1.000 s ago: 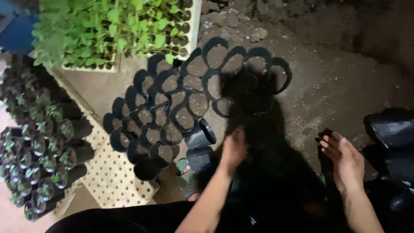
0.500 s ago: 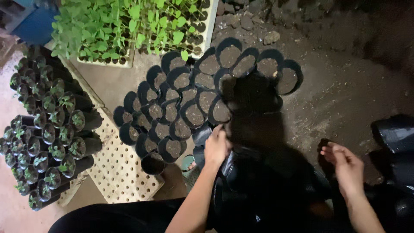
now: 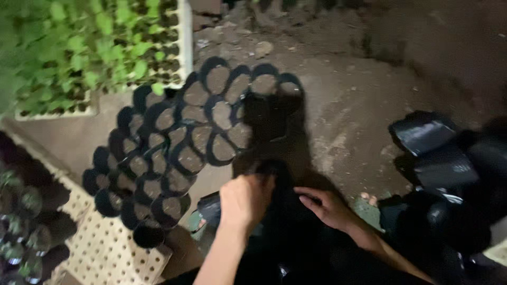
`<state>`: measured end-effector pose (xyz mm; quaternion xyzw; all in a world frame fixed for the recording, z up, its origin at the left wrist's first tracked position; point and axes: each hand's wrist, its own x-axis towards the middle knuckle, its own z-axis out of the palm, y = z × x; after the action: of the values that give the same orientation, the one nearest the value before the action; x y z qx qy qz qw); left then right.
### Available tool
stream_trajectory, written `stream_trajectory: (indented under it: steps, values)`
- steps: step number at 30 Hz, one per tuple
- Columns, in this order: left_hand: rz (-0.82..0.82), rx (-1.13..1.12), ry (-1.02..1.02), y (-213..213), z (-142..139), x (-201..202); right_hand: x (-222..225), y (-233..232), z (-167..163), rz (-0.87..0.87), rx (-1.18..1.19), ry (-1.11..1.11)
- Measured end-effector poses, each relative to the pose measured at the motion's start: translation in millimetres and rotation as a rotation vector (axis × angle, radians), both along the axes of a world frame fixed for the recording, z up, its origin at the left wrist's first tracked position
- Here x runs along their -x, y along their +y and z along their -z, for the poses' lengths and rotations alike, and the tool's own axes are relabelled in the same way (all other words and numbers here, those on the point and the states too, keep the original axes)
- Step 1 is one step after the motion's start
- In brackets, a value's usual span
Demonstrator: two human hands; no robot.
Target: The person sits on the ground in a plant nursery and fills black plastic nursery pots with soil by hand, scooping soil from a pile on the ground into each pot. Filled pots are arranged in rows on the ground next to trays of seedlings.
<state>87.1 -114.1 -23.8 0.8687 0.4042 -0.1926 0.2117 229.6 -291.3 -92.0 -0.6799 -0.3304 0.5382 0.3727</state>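
Observation:
My left hand is closed on the rim of a black plastic nursery bag that stands in deep shadow in front of me. My right hand reaches in from the right, fingers spread and touching the same bag's edge. Just beyond lies a cluster of several soil-filled black nursery bags, packed side by side on the ground. The bag's inside is too dark to make out.
A white seedling tray of green sprouts sits at top left. Planted bags with seedlings stand at far left on a perforated cream tray. Empty crumpled black bags pile up at right. Loose soil covers the ground beyond.
My right hand has moved left from the soil to the bag that my left hand holds. The view has shifted closer and to the right.

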Motion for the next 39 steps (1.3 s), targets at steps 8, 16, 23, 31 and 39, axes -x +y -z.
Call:
stream_trajectory:
  steps: [8,16,23,31,39]
  values:
    - [-0.045,0.177,-0.560,-40,9,-67,-68,-24,1,-0.641,0.235,-1.219]
    - [-0.644,0.773,-0.649,-64,91,-77,-121,-28,6,0.034,0.093,-1.169]
    - [-0.742,0.780,-0.933,-56,92,-64,-56,-25,9,-0.495,-0.344,-1.236]
    - [-0.725,0.782,-1.022,-28,62,-56,12,-22,14,-0.620,0.033,-0.015]
    - [-0.770,0.747,-0.950,-21,70,-49,39,-8,27,-0.680,-0.268,-0.602]
